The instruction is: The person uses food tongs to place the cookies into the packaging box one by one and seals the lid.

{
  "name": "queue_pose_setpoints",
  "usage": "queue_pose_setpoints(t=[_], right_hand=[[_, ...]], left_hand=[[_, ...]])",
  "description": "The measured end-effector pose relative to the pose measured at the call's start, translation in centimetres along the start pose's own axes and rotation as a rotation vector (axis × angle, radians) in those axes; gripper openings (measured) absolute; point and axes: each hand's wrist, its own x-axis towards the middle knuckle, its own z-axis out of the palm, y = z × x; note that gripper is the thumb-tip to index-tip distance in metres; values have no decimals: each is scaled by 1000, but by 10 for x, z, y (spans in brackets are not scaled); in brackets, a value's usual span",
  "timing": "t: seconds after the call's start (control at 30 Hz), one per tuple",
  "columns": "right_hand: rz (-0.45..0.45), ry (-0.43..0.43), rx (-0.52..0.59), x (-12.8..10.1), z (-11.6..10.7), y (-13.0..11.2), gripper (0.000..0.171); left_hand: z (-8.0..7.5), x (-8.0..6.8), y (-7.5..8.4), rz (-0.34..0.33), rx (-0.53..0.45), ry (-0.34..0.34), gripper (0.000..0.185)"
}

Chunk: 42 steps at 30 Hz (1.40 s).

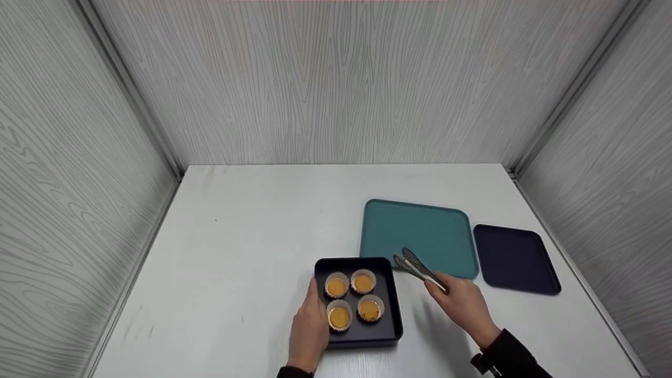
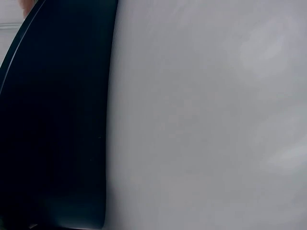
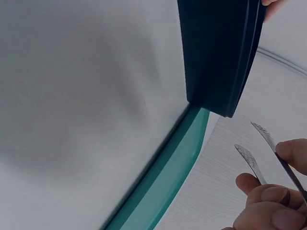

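Note:
A dark square tray (image 1: pixel 391 310) holds several custard tarts (image 1: pixel 336 286) in pleated paper cups. My left hand (image 1: pixel 311 328) holds the tray's left edge, thumb on the rim. In the left wrist view only the tray's dark side (image 2: pixel 57 124) and the white table show. My right hand (image 1: pixel 462 304) grips metal tongs (image 1: pixel 417 266), whose tips hover over the near corner of a teal tray (image 1: pixel 420 231), just right of the dark tray. In the right wrist view the tongs (image 3: pixel 259 153) have their arms apart, beside the dark tray's wall (image 3: pixel 216 52) and the teal tray's rim (image 3: pixel 163 182).
A dark navy flat tray (image 1: pixel 517 258) lies right of the teal one. The white table (image 1: pixel 236 252) is enclosed by grey wood-grain walls on three sides.

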Motion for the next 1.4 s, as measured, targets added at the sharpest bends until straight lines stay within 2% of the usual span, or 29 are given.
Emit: queue_pose_setpoints(t=[0.13,0.33,0.6,0.87,1.4], right_hand=[[-5,18,-37,-6,1,8,8],[-17,7,-91,-16,5,18,20],[31,-32,-124,-25,12,24,17],[38,-79,-155,-31,17,28,28],[34,-139,-268,-32,22,27,25]], left_hand=[[0,0,0,-2,-4,-3,50],[-1,0,-1,-4,-28,-1,50],[0,0,-1,-4,-36,8,50],[0,1,-1,-15,-31,-4,50],[1,0,-1,8,1,23,49]])
